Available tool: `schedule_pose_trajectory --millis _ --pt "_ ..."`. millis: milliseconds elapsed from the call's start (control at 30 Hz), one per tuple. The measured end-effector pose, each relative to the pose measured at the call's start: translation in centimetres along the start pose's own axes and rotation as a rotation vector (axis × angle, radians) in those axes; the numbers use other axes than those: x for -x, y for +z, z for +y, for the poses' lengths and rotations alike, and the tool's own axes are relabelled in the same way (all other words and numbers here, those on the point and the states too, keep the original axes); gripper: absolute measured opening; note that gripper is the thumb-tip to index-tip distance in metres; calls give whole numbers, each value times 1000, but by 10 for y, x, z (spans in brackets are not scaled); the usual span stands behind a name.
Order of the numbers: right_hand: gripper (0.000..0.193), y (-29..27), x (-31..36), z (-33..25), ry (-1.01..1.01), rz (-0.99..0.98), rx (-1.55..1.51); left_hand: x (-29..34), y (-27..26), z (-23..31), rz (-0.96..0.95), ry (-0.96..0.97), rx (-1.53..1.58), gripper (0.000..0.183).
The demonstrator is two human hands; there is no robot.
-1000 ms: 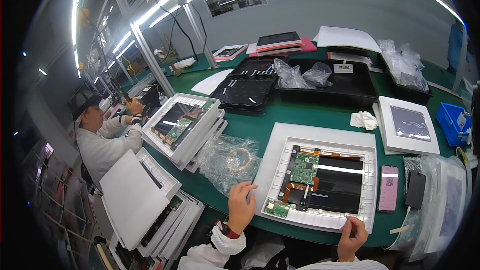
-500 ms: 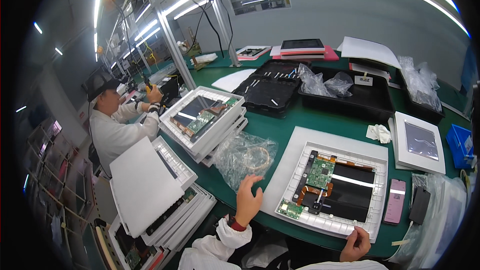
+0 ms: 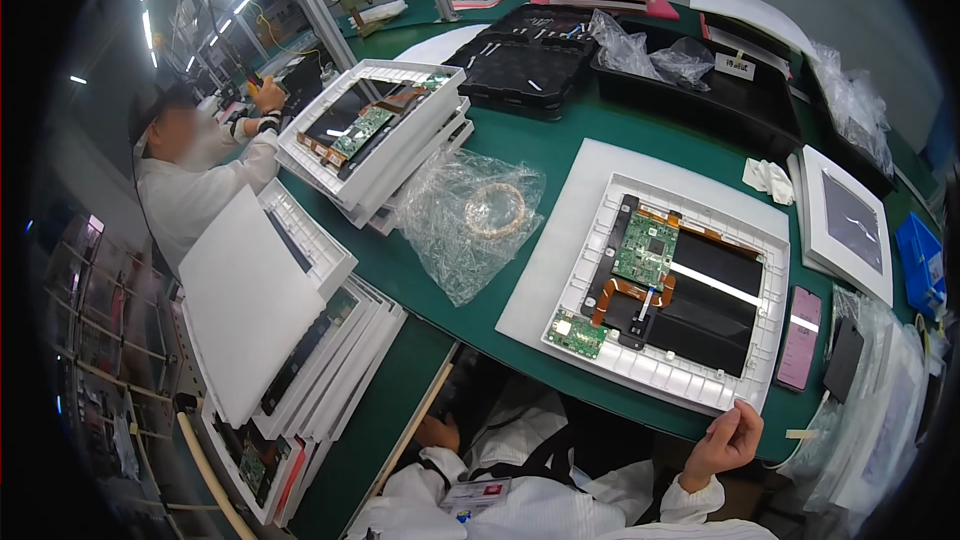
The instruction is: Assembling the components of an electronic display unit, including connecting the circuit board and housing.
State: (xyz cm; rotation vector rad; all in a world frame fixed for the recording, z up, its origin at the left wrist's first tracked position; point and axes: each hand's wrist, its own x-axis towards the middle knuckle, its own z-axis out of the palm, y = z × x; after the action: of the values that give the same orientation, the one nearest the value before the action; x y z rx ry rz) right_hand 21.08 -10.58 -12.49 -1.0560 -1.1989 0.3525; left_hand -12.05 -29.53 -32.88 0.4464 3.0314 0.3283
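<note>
The right hand (image 3: 728, 440), fingers curled and holding nothing, touches the near edge of the white moulded plastic tray (image 3: 668, 372) carrying a black panel with green circuit boards (image 3: 645, 248). The left hand (image 3: 438, 432) hangs below the green table edge (image 3: 470, 325); I cannot tell its grip. With one hand only, a nudge could tip the tray off the table. Farther off lie a clear plastic bag (image 3: 470, 220) and stacked trays (image 3: 375, 135).

Your white tray (image 3: 668, 372) looks like matt moulded plastic, ribbed along the rim. Inside it, the black panel (image 3: 712, 292) shines glossy, and the green circuit board (image 3: 645, 248) is matt with copper-orange flex strips. That clear bag (image 3: 470, 220) beside it is crinkled, shiny film. The table (image 3: 545, 145) is a smooth matt green mat.
</note>
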Motion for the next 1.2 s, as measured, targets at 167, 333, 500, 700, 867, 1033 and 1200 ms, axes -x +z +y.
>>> schedule_pose_trajectory --millis 167,333,500,700,867,1033,1200 --pt "9 -10 -1 0 16 12 43 -37 4 11 -691 128 -14 61" --pt "7 3 1 -6 19 -95 66 -55 6 26 -570 180 0 58" --pt "7 -5 -3 -10 54 -42 82 -56 11 68 -506 223 31 54" --pt "10 -7 -2 -10 36 -69 97 -56 15 90 -452 231 103 50" --pt "12 5 15 -21 -235 -294 -88 -59 13 86 -376 192 183 47" --pt "56 78 92 -53 205 -1232 -267 -56 13 80 -278 168 336 44" --pt "45 165 214 27 853 -1437 -451 -29 17 87 -45 174 654 41"
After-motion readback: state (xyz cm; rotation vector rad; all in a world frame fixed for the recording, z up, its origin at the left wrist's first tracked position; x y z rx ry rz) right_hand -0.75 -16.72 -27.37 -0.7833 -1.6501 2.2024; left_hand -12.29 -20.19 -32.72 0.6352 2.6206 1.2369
